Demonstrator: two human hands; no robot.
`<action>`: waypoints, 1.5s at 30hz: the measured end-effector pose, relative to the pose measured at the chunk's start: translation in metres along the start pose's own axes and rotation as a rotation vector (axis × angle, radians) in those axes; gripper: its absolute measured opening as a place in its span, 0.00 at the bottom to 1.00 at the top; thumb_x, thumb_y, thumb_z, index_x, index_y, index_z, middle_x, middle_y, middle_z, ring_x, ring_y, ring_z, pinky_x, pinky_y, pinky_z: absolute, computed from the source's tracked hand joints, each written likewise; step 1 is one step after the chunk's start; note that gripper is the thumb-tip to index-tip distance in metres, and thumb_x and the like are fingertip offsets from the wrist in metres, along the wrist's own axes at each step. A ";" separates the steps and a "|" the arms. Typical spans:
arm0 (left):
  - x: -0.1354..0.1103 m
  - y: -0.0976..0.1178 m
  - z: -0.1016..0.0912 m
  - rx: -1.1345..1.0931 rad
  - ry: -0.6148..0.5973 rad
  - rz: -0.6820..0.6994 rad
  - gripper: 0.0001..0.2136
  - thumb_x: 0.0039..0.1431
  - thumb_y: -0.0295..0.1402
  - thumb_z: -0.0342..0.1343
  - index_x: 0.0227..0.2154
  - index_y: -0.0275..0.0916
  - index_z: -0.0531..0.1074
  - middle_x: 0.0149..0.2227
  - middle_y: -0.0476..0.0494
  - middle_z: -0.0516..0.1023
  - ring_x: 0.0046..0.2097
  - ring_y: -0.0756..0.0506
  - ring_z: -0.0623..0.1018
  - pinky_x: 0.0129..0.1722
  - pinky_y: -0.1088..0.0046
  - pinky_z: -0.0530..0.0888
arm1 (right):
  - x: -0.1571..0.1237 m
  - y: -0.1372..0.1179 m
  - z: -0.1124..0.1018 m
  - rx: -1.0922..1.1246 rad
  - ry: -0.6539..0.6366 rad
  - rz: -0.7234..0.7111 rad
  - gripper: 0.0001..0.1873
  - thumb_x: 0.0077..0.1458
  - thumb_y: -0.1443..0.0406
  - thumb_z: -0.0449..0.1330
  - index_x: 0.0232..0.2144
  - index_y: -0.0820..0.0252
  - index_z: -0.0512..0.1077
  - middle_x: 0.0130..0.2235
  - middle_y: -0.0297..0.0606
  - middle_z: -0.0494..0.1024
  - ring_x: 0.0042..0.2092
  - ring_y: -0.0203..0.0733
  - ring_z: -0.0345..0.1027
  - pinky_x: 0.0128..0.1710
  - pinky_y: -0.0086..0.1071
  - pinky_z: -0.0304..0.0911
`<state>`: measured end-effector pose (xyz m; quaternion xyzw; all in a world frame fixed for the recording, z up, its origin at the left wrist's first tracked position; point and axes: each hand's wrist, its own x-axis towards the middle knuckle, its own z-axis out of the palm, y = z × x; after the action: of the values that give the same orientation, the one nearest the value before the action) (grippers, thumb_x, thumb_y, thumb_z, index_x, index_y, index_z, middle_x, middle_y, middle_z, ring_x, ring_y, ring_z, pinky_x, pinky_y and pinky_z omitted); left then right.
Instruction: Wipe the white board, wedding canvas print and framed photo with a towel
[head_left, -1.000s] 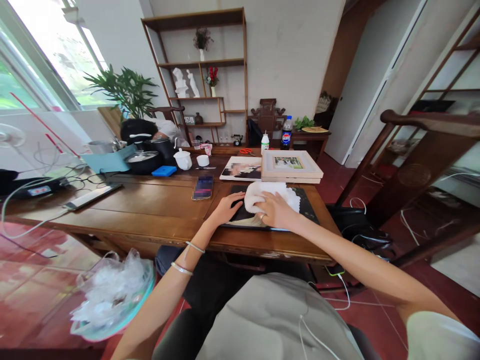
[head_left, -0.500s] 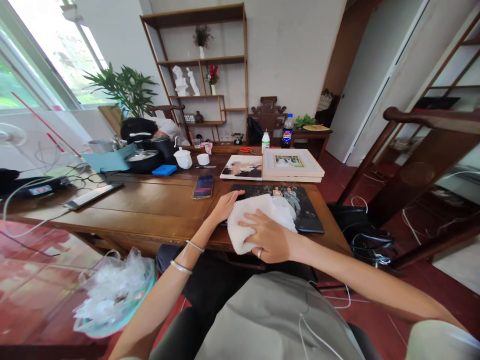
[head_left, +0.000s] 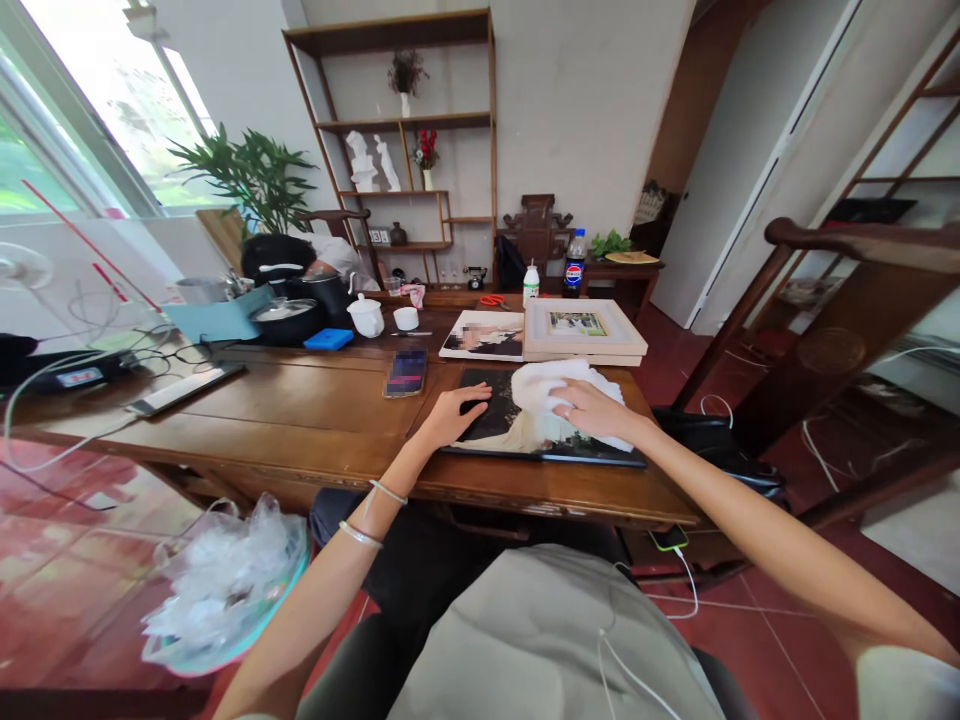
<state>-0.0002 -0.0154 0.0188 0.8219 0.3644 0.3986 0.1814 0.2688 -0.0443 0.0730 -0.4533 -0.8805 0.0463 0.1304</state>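
A dark photo panel [head_left: 501, 440] lies flat on the wooden table in front of me, part of its picture showing below a white towel [head_left: 537, 384]. Spread over the panel's right and far part, the towel is bunched under my right hand [head_left: 592, 408], whose fingers grip and press it down. My left hand [head_left: 454, 413] rests on the panel's left side, fingers stretched out and holding nothing. The towel and right hand hide much of the picture.
Behind the panel are a white photo frame [head_left: 586, 340] and a photo print [head_left: 481, 336]. A phone [head_left: 406, 373] lies to the left. A cola bottle [head_left: 575, 264], a white bottle [head_left: 531, 284] and a white teapot [head_left: 366, 317] stand farther back. A basket of plastic bags [head_left: 229, 585] sits below left.
My right hand has moved away from me and to the right with the towel, uncovering the panel's near part. My left hand has stayed at the panel's left side.
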 end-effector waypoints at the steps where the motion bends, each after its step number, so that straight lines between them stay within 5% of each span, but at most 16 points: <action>1: 0.000 0.000 0.000 0.003 -0.004 -0.001 0.13 0.57 0.34 0.52 0.42 0.38 0.75 0.48 0.42 0.77 0.54 0.43 0.72 0.56 0.62 0.66 | 0.012 -0.001 0.003 0.018 0.005 0.000 0.17 0.56 0.67 0.49 0.44 0.64 0.73 0.50 0.49 0.72 0.52 0.51 0.63 0.51 0.41 0.55; 8: 0.000 -0.002 -0.001 0.036 -0.004 -0.014 0.12 0.57 0.34 0.52 0.41 0.38 0.75 0.46 0.43 0.78 0.51 0.43 0.74 0.55 0.62 0.67 | 0.102 -0.037 0.020 0.121 0.013 -0.064 0.18 0.56 0.68 0.47 0.45 0.64 0.72 0.48 0.43 0.75 0.49 0.45 0.66 0.48 0.32 0.57; 13: 0.000 -0.004 -0.001 0.063 0.001 -0.021 0.11 0.56 0.34 0.53 0.40 0.39 0.76 0.44 0.43 0.79 0.49 0.42 0.75 0.54 0.62 0.68 | 0.120 -0.047 0.023 0.133 -0.032 -0.065 0.16 0.55 0.68 0.49 0.38 0.64 0.75 0.45 0.41 0.77 0.46 0.44 0.67 0.46 0.31 0.57; 17: 0.000 -0.003 0.000 0.032 -0.003 -0.015 0.12 0.57 0.34 0.52 0.41 0.39 0.75 0.46 0.43 0.78 0.51 0.43 0.75 0.55 0.62 0.67 | 0.100 -0.027 0.015 0.116 -0.050 -0.022 0.16 0.56 0.67 0.49 0.40 0.65 0.74 0.47 0.43 0.76 0.46 0.45 0.67 0.46 0.32 0.58; 26: 0.000 -0.006 0.002 -0.035 0.009 0.010 0.12 0.57 0.34 0.52 0.41 0.38 0.75 0.47 0.41 0.77 0.54 0.43 0.72 0.57 0.61 0.65 | -0.001 0.030 -0.004 -0.050 0.019 0.217 0.20 0.56 0.66 0.48 0.48 0.66 0.70 0.53 0.49 0.70 0.56 0.52 0.59 0.53 0.41 0.53; 29: 0.000 -0.006 0.002 -0.035 0.009 0.006 0.12 0.57 0.34 0.51 0.41 0.38 0.75 0.47 0.41 0.77 0.55 0.43 0.71 0.57 0.60 0.65 | -0.033 0.013 -0.004 -0.198 0.035 0.214 0.20 0.56 0.64 0.49 0.47 0.63 0.72 0.52 0.50 0.71 0.54 0.54 0.61 0.53 0.43 0.54; 35: 0.001 -0.003 0.001 -0.003 -0.005 0.021 0.13 0.57 0.35 0.51 0.41 0.38 0.75 0.48 0.41 0.76 0.55 0.42 0.71 0.57 0.59 0.65 | -0.088 -0.058 -0.002 -0.115 0.023 -0.135 0.12 0.50 0.66 0.55 0.36 0.56 0.76 0.57 0.43 0.67 0.58 0.50 0.56 0.56 0.43 0.52; 39: 0.001 -0.003 0.001 0.014 -0.012 0.025 0.13 0.57 0.35 0.51 0.41 0.38 0.76 0.48 0.41 0.76 0.55 0.42 0.71 0.56 0.60 0.65 | -0.085 -0.057 -0.001 -0.052 0.035 -0.168 0.09 0.49 0.66 0.57 0.33 0.57 0.76 0.57 0.43 0.66 0.61 0.50 0.51 0.58 0.45 0.50; 42: 0.001 -0.004 0.001 0.018 -0.010 0.032 0.13 0.58 0.35 0.50 0.41 0.38 0.76 0.48 0.41 0.76 0.55 0.43 0.71 0.57 0.61 0.65 | -0.057 -0.022 -0.003 -0.081 0.051 -0.119 0.11 0.54 0.64 0.54 0.35 0.59 0.75 0.52 0.47 0.71 0.60 0.51 0.53 0.56 0.48 0.50; 45: 0.000 -0.003 0.001 0.016 -0.010 0.032 0.13 0.58 0.35 0.50 0.41 0.39 0.76 0.48 0.41 0.76 0.55 0.43 0.71 0.57 0.60 0.65 | -0.024 0.021 -0.006 -0.080 0.016 -0.067 0.15 0.58 0.59 0.50 0.39 0.60 0.74 0.49 0.46 0.74 0.57 0.53 0.58 0.57 0.57 0.40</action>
<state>-0.0014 -0.0132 0.0163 0.8310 0.3536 0.3944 0.1701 0.2999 -0.0516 0.0703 -0.4289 -0.8953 0.0030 0.1204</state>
